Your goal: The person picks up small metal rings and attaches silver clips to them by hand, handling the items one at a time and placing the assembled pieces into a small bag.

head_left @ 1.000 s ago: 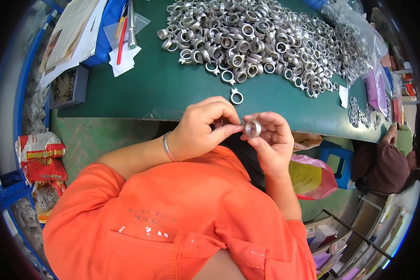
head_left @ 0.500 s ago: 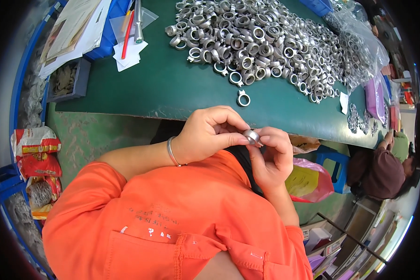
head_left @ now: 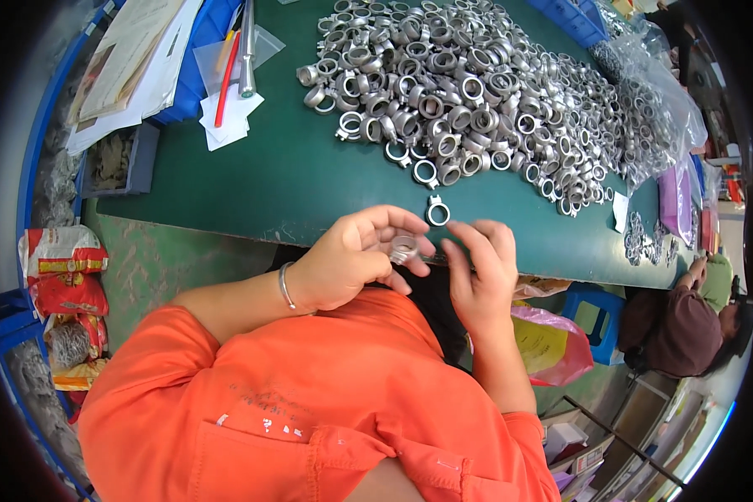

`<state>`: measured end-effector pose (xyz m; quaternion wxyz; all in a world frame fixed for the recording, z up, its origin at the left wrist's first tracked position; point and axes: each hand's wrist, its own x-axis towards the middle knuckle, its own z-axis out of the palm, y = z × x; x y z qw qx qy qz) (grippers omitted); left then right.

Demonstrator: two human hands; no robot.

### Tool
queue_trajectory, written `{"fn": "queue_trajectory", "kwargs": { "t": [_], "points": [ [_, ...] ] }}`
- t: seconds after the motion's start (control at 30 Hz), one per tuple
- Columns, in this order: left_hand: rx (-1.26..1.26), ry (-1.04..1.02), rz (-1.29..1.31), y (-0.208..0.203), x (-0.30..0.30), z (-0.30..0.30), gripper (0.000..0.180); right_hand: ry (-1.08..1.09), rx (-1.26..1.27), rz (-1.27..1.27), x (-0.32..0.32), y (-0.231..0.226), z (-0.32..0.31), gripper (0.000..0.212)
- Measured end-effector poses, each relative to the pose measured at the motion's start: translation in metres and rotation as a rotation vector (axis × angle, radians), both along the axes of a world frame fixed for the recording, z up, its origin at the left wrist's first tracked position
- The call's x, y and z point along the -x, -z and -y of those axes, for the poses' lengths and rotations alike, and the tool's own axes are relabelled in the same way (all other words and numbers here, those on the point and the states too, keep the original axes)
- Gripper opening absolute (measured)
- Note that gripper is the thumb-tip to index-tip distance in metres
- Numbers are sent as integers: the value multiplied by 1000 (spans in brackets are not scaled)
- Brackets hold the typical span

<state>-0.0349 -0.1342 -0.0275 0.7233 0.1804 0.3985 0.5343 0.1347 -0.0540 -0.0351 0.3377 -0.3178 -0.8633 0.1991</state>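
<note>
A small silvery metal ring [head_left: 404, 249] rests against the fingers of my left hand [head_left: 343, 261], which is curled round it just off the table's front edge. A bracelet circles that wrist. My right hand [head_left: 485, 280] is apart from the ring, its thumb and fingers spread with nothing between them. Beyond both hands, a single metal ring with a small lug [head_left: 437, 212] lies on the green table [head_left: 251, 180]. Farther back spreads a large heap of similar metal rings [head_left: 468, 92].
Papers, a red pen [head_left: 227, 79] and a metal rod [head_left: 247, 50] lie at the back left, near a grey bin [head_left: 121, 159]. A clear plastic bag [head_left: 657, 117] stands at the right. Another person [head_left: 673, 322] sits at the right beside a blue stool [head_left: 594, 318].
My right hand has let go of the ring and opened. My left hand keeps the ring and has moved it slightly left. The table appears a little lower in view.
</note>
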Motion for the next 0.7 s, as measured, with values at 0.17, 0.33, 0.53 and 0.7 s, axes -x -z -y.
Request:
{"fn": "queue_trajectory", "kwargs": {
  "t": [0.17, 0.33, 0.53, 0.7],
  "points": [
    [-41, -33, -13, 10, 8, -4, 15, -76, 132, 16, 5, 10, -14, 16],
    [-89, 24, -179, 8, 6, -9, 16, -213, 459, -297, 5, 6, -5, 13],
    [-541, -133, -727, 10, -1, -15, 9, -200, 552, -426, 11, 4, 1, 10],
    [-658, -190, -872, 11, -1, -15, 10, -212, 1087, -622, 8, 2, 1, 29]
  ]
}}
